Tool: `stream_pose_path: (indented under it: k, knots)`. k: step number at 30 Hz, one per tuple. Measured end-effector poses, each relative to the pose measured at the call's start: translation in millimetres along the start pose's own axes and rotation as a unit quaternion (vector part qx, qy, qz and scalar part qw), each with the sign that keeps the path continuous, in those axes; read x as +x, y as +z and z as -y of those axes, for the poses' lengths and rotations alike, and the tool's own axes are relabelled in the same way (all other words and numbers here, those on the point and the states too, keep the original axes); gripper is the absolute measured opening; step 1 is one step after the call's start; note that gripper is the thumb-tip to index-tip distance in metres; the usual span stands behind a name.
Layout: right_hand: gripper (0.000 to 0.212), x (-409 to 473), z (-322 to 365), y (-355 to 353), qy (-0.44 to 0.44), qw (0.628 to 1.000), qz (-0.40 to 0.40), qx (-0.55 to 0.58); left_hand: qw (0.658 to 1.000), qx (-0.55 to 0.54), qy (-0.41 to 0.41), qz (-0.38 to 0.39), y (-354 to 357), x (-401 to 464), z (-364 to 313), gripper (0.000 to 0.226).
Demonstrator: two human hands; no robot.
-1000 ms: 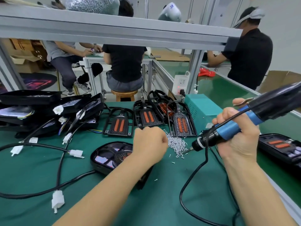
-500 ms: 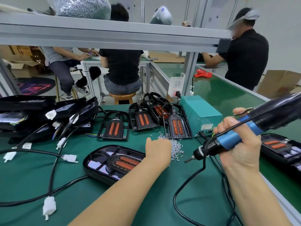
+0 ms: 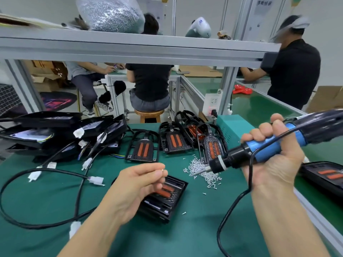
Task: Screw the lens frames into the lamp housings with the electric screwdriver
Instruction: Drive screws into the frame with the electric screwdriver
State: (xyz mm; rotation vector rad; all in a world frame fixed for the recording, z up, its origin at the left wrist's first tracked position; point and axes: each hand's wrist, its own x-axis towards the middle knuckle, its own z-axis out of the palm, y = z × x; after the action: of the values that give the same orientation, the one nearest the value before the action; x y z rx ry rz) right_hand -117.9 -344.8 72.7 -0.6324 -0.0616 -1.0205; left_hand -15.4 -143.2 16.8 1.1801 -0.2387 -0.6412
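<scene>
A black lamp housing [image 3: 167,199] with an orange-striped lens frame lies on the green mat in front of me. My left hand [image 3: 137,184] hovers above its left part and pinches a small screw [image 3: 162,170] between thumb and fingertips. My right hand [image 3: 271,164] grips the blue and black electric screwdriver [image 3: 263,147]; its bit points left and down over a pile of loose screws [image 3: 202,172]. Several loose lens frames [image 3: 143,147] lie further back.
Stacked black housings with cables and white connectors [image 3: 55,134] fill the left. A teal power box [image 3: 232,127] stands behind the screws. A finished lamp [image 3: 326,175] lies at the right edge. The screwdriver's cord [image 3: 228,216] loops over the mat. People work at benches behind.
My left hand drew back from the screw pile with a screw pinched in its fingers and now sits over the housing. The screwdriver rose slightly and moved closer to the camera.
</scene>
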Motion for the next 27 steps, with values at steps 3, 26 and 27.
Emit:
stream_pose_path:
  k: [3, 26, 27]
  knots:
    - [0.008, -7.6, -15.5, 15.7, 0.023, 0.999, 0.02, 0.024, 1.0, -0.015, -0.001, -0.012, -11.5, -14.3, 2.9, 0.018]
    - [0.013, -27.6, -49.5, 47.0, 0.072, 0.995, 0.072, 0.008, 0.998, 0.036, 0.048, -0.023, -22.7, -25.2, 2.3, 0.013]
    - [0.014, -28.5, -50.1, 46.7, 0.071, 0.994, 0.078, 0.005, 0.997, 0.042, 0.052, -0.025, -22.2, -25.0, 2.3, 0.012]
